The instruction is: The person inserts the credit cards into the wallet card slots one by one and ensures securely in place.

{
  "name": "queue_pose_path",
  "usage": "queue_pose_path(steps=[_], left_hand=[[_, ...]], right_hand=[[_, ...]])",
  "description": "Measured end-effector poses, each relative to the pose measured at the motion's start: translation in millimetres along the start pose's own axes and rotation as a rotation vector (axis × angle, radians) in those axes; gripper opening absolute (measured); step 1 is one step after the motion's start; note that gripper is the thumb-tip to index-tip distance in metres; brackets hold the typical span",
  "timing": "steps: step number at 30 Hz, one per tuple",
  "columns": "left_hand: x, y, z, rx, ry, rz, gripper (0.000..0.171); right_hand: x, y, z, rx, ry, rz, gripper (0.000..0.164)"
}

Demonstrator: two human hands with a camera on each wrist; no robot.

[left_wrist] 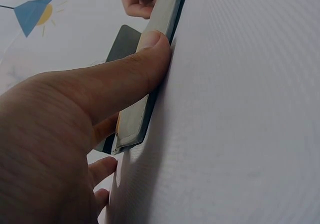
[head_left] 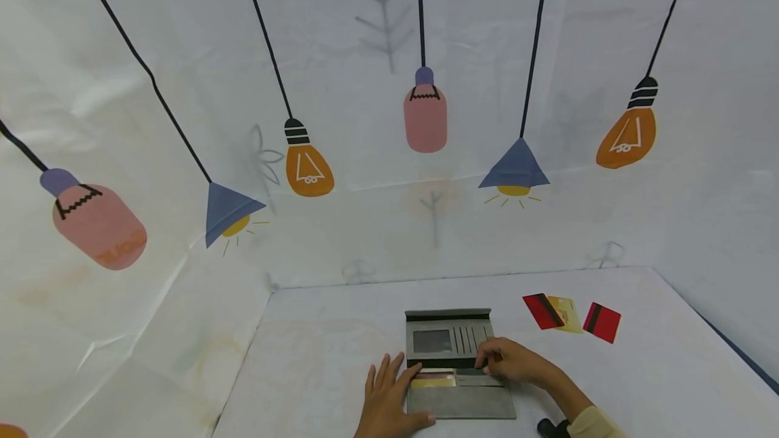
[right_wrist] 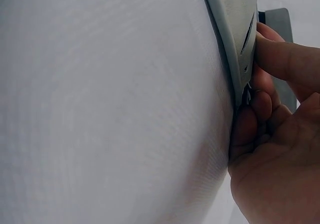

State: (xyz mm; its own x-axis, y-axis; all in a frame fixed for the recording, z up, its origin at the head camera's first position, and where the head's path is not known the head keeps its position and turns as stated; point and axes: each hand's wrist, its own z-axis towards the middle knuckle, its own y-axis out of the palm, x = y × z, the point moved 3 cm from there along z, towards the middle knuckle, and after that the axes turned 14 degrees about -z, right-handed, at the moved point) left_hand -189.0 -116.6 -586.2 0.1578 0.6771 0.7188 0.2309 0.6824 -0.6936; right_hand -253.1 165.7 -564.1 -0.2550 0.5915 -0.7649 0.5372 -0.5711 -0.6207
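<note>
A grey wallet (head_left: 462,404) lies unfolded on the white table, with a clear window and several card slots in its far half. A gold card (head_left: 433,382) shows in the near half's left pocket. My left hand (head_left: 388,397) rests at the wallet's left side, fingers spread and fairly straight. Its thumb (left_wrist: 150,58) presses on the near half in the left wrist view. My right hand (head_left: 511,360) pinches the wallet's right side near the fold, with curled fingers. In the right wrist view, the thumb (right_wrist: 285,58) lies against the slotted near half.
Farther right on the table lie a red card with a dark stripe (head_left: 541,311), a yellow card (head_left: 567,315) partly under it, and another red card (head_left: 602,322). A small black object (head_left: 550,428) is beside the right sleeve. White sheeting with printed lamps (head_left: 365,222) stands behind the table.
</note>
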Motion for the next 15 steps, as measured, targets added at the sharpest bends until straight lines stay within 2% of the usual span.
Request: queue_pose_path(steps=[15], left_hand=[[-1.0,1.2,1.0,0.001,0.013,0.0,0.09]], right_hand=[[0.7,-0.9,0.7,-0.004,-0.004,-0.011,0.008]])
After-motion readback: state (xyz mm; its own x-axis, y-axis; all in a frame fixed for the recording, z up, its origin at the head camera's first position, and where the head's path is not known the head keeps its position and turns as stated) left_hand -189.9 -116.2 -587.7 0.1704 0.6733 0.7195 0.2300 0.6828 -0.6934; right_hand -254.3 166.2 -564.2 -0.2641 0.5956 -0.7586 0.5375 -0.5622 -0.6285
